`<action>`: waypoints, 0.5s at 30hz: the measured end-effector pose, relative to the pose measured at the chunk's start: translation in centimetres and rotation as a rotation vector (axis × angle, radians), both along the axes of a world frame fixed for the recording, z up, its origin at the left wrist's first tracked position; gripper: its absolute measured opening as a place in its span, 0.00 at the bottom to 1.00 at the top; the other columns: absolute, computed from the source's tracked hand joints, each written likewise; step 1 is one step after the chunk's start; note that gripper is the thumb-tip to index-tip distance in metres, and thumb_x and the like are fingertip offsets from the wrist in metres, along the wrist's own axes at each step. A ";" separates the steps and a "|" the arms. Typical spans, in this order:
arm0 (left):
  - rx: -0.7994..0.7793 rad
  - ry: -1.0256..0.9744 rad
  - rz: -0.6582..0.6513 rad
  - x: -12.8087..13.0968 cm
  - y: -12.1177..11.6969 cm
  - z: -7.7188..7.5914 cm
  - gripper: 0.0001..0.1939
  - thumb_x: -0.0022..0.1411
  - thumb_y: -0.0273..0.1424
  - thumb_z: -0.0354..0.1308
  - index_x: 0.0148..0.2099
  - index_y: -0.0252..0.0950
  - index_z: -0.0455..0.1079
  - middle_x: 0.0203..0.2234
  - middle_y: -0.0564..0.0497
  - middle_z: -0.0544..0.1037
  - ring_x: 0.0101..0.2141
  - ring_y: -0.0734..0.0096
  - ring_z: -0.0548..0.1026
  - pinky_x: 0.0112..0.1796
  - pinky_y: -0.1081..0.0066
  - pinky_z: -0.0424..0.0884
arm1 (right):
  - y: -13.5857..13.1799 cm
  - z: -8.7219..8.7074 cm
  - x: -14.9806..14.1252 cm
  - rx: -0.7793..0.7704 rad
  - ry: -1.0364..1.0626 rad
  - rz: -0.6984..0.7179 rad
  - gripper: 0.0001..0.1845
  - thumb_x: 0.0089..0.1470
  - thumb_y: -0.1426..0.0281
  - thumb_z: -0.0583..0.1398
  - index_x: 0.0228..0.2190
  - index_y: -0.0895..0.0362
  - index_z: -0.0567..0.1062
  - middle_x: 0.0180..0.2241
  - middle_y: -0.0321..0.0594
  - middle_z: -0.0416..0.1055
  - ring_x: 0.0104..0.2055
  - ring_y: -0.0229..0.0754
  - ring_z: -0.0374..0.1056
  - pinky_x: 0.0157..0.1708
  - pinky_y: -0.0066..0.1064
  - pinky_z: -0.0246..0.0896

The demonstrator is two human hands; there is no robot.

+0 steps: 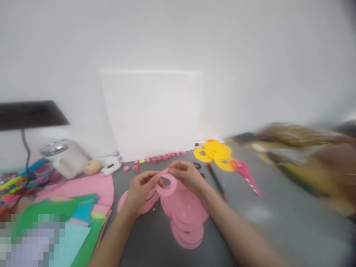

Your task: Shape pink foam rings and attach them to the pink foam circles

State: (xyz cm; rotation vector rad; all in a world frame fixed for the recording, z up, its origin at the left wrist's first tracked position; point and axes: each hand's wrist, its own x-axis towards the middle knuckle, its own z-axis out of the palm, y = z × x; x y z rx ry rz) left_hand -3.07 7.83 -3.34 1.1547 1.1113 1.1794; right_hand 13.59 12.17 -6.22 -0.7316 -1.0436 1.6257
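Note:
Between my two hands a pink paper ring is held up above the grey table. My left hand pinches its upper left edge, fingers closed. My right hand grips the top of the same ring with thumb and fingers pressed together. Below and to the right lies a pile of pink paper circles, overlapping, with small white bits on some. More pink paper rings lie partly hidden behind my left hand. Just right of my right hand are a red-and-black pen and a dark scissor-like handle.
Yellow paper rings and pink scissors lie on the right. Coloured paper sheets cover the left side, near a white mug-like container. A white board leans on the wall, small pink pieces along its foot.

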 end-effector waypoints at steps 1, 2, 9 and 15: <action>-0.005 0.005 -0.007 0.0 0.0 0.0 0.11 0.51 0.36 0.63 0.28 0.32 0.75 0.21 0.50 0.75 0.25 0.70 0.72 0.30 0.71 0.68 | 0.0 0.0 0.0 0.004 -0.001 0.008 0.10 0.34 0.68 0.70 0.23 0.58 0.77 0.22 0.35 0.74 0.24 0.34 0.67 0.28 0.28 0.63; -0.011 0.011 -0.013 0.1 0.0 0.1 0.11 0.51 0.37 0.63 0.29 0.32 0.75 0.21 0.49 0.75 0.25 0.70 0.72 0.30 0.71 0.69 | -0.1 0.0 0.0 0.007 -0.004 0.016 0.10 0.35 0.68 0.70 0.22 0.58 0.77 0.22 0.35 0.73 0.23 0.34 0.67 0.27 0.27 0.63; -0.050 -0.009 0.001 0.2 -0.1 0.2 0.13 0.47 0.38 0.65 0.29 0.32 0.75 0.21 0.47 0.76 0.24 0.68 0.73 0.24 0.72 0.67 | 0.0 -0.2 0.0 0.031 0.001 0.045 0.10 0.36 0.67 0.70 0.24 0.57 0.78 0.25 0.37 0.75 0.26 0.36 0.68 0.30 0.29 0.64; -0.077 -0.020 0.015 0.2 -0.1 0.4 0.13 0.47 0.39 0.64 0.25 0.33 0.73 0.19 0.48 0.76 0.23 0.70 0.72 0.22 0.74 0.65 | 0.0 0.0 0.0 0.052 0.005 0.044 0.10 0.38 0.67 0.68 0.27 0.56 0.79 0.29 0.39 0.77 0.30 0.37 0.70 0.35 0.32 0.66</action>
